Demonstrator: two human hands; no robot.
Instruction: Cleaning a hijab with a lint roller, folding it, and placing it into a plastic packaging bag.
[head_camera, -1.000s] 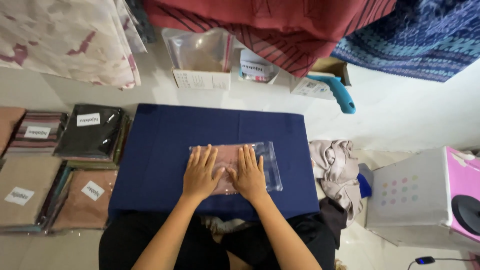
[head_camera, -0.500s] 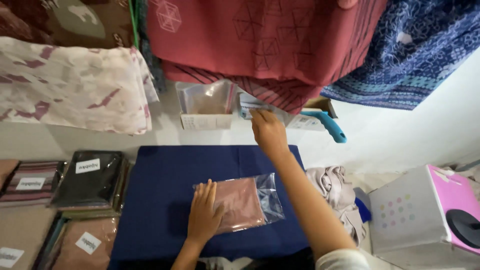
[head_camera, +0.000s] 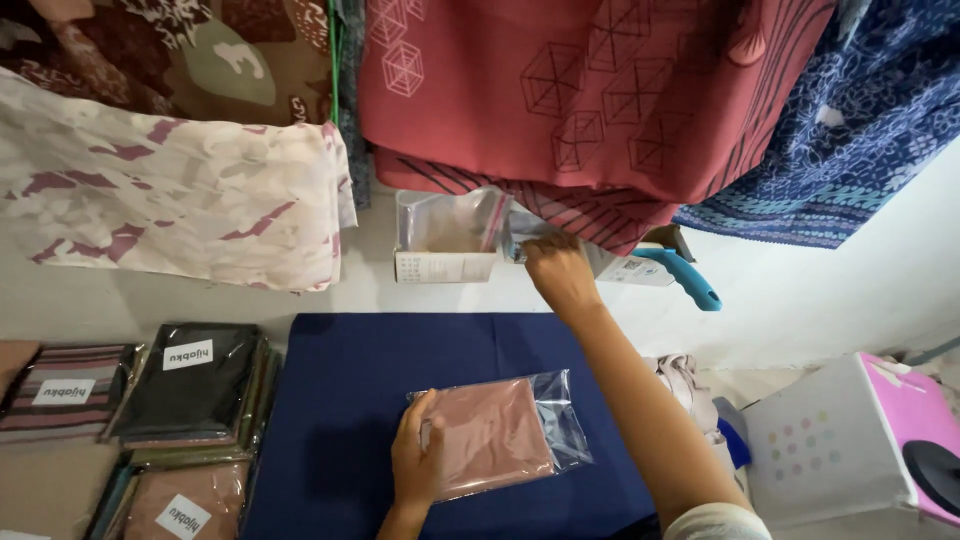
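Head view: left hand flat on bagged cloth; right hand grip unclear, fingertips hidden.

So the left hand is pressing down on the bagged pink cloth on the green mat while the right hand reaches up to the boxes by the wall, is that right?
Not quite: the mat is dark blue, not green. The head view shows the left hand resting on the bagged pink cloth on that blue mat, while the right hand reaches up to the boxes by the wall.
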